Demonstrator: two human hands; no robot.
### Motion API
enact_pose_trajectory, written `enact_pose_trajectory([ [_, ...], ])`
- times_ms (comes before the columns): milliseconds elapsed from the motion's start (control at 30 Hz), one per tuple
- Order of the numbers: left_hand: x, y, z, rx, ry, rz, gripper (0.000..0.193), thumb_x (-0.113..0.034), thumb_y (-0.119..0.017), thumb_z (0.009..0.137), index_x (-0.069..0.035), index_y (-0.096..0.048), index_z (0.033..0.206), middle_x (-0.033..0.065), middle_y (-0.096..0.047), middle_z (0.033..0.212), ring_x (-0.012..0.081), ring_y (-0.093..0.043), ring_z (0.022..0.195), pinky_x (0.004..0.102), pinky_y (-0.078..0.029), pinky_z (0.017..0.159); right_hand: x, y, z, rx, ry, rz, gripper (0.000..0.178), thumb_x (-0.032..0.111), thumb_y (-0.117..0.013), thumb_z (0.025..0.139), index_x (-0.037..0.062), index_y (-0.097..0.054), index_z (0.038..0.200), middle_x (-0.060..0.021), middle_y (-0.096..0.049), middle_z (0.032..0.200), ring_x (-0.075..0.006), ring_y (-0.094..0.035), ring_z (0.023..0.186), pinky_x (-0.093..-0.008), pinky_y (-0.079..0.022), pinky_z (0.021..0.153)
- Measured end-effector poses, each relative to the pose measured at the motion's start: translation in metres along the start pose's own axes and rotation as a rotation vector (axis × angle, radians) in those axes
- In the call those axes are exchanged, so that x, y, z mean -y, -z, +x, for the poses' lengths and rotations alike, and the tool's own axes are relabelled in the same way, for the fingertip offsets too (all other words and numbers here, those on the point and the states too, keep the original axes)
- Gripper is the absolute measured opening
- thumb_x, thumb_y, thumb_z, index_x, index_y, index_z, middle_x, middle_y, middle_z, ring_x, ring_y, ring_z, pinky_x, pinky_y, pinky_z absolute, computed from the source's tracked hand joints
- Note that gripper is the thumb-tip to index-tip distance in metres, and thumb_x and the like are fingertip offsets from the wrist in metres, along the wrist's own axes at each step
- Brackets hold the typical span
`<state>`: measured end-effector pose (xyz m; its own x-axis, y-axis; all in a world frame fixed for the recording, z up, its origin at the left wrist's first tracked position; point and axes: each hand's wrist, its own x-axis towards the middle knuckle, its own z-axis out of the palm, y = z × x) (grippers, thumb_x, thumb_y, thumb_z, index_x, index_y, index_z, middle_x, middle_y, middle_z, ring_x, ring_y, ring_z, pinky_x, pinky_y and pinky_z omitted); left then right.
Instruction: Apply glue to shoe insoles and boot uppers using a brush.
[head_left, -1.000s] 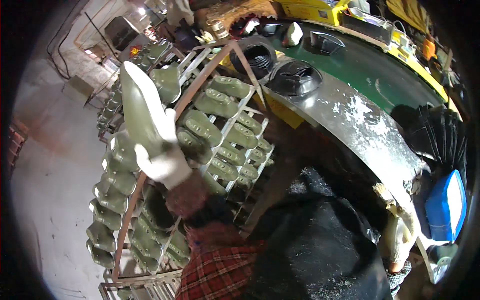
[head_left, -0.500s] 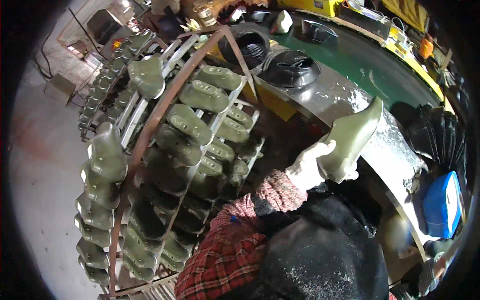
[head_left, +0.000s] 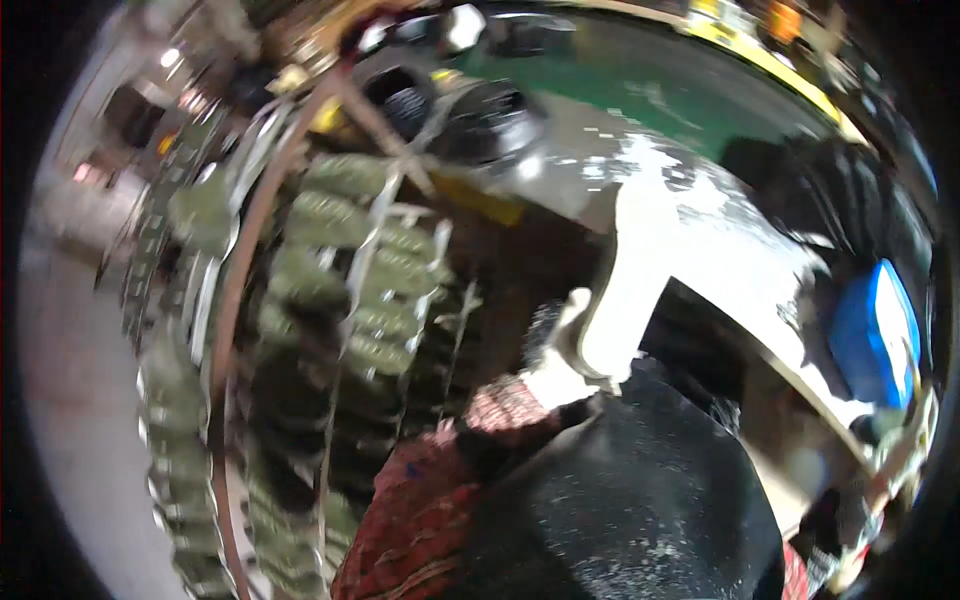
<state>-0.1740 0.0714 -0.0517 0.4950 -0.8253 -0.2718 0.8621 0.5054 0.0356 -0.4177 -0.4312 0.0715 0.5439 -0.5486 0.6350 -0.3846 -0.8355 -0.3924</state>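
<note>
Boot-shaped pale mould is seen blurred at picture centre, held upright over the shiny metal counter. It is grasped near its lower end by the left hand, which is gloved in white and clenched around it; a red plaid sleeve runs down from the wrist. The right hand is not in view. A metal rack loaded with green boot moulds is noted to the left. A dark apron fills the lower foreground. A blue container is seen at right.
</note>
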Motion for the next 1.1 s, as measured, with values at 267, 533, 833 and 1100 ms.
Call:
enact_pose_trajectory([
  [267, -0.007, 0.018, 0.011, -0.020, 0.061, 0.076, 0.077, -0.071, -0.042, 0.089, -0.005, -0.059, 0.125, 0.0258, -0.068, 0.098, 0.0469, -0.065, 0.061, 0.0508, -0.055, 0.042, 0.085, 0.014, -0.019, -0.103, 0.401, -0.289, 0.028, -0.006, -0.055, 0.087, -0.0024, -0.063, 0.113, -0.0166, -0.066, 0.103, -0.0284, -0.065, 0.096, -0.0334, -0.053, 0.081],
  [533, -0.022, 0.050, 0.013, 0.069, 0.127, 0.173, 0.104, -0.085, -0.037, 0.080, 0.001, -0.041, 0.138, 0.0273, -0.066, 0.093, 0.0416, -0.068, 0.068, 0.0499, -0.056, 0.048, 0.303, -0.173, -0.010, 0.788, 0.162, 0.936, 0.027, 0.020, -0.069, 0.091, 0.0004, -0.067, 0.109, -0.0138, -0.069, 0.095, -0.0230, -0.067, 0.084, -0.0315, -0.053, 0.075],
  [833, -0.034, 0.089, 0.018, 0.303, 0.321, -0.199, 0.100, -0.079, -0.046, 0.080, -0.011, -0.026, 0.151, 0.0333, -0.046, 0.130, 0.0527, -0.055, 0.105, 0.0680, -0.046, 0.080, 0.281, -0.181, -0.011, 0.657, 0.467, 0.881, 0.019, 0.023, -0.068, 0.089, 0.0047, -0.068, 0.083, -0.0086, -0.066, 0.072, -0.0207, -0.063, 0.065, -0.0313, -0.049, 0.063],
  [1100, -0.026, 0.059, 0.023, 0.462, 0.213, -0.140, 0.080, -0.062, -0.044, 0.095, -0.014, -0.022, 0.154, 0.0293, -0.040, 0.145, 0.0498, -0.054, 0.117, 0.0640, -0.053, 0.084, 0.322, -0.170, 0.009, 0.741, 0.580, 0.788, 0.021, 0.025, -0.070, 0.088, 0.0066, -0.069, 0.080, -0.0098, -0.065, 0.067, -0.0235, -0.063, 0.059, -0.0336, -0.051, 0.055],
])
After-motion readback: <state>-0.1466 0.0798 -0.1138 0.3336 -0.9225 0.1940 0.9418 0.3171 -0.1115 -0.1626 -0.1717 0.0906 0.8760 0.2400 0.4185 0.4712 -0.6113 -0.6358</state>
